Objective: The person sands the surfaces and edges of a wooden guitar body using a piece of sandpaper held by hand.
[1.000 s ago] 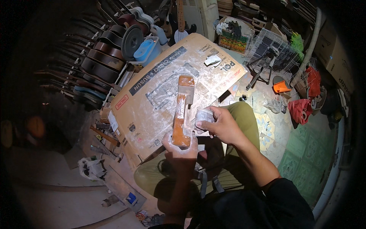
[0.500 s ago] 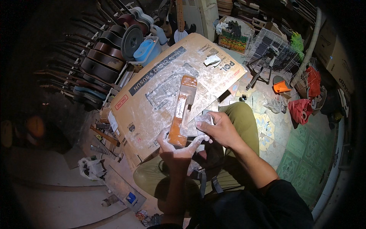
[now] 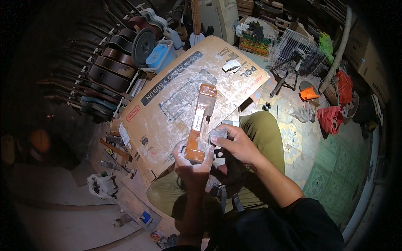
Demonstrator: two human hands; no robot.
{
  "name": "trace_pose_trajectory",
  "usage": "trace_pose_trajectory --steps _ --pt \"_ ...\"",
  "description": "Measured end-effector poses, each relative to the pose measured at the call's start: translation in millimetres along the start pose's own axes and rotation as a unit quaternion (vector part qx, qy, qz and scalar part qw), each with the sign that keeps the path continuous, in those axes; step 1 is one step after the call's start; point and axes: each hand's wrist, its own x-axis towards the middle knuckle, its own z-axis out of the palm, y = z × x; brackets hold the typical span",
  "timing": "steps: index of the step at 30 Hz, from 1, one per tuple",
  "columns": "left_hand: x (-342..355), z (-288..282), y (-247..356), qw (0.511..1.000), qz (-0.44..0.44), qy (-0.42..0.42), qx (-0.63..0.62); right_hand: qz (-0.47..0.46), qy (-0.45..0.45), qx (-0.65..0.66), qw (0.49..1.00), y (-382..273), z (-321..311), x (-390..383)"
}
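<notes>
A long, glossy orange-brown wooden block (image 3: 194, 139) with a notch along its right side stands out over the cardboard, with pale dust on it. My left hand (image 3: 192, 169), whitened by dust, grips its near end, thumb and fingers on opposite sides. In my right hand (image 3: 239, 145) is a small grey sheet that looks like sandpaper (image 3: 218, 134), pinched between thumb and fingers. The sheet is close to the block's right side; whether they touch I cannot tell. Under both hands lies a large flattened cardboard box (image 3: 146, 121), smeared with white dust.
A white crumpled scrap (image 3: 231, 65) rests on the cardboard's far part. Several guitars (image 3: 111, 73) hang in a row at left, near a blue tub (image 3: 158, 54). At right are a wire cage (image 3: 299, 46), a black stand (image 3: 284, 77) and a red bag (image 3: 330, 120).
My right hand and the grey sheet have shifted slightly left, toward the block. The left fingers that reached toward the right hand have drawn back against the block's side.
</notes>
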Motion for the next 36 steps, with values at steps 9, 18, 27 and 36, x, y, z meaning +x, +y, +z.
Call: trace_pose_trajectory --steps 9,18,27,36 --pt "0.3 2.3 9.8 0.999 -0.030 0.015 -0.020 -0.026 0.078 -0.036 0.996 14.6 10.9 20.7" --pt "-4.3 4.9 14.0 1.000 -0.022 0.009 0.016 0.014 0.093 -0.120 0.988 -0.3 -2.0 47.3" --pt "-8.0 7.4 9.7 1.000 -0.001 0.004 0.010 0.090 0.083 -0.097 0.988 -6.0 7.9 43.1" --pt "-10.3 4.9 6.9 0.999 0.030 0.005 0.011 0.052 0.049 -0.124 0.990 0.2 9.2 35.7"
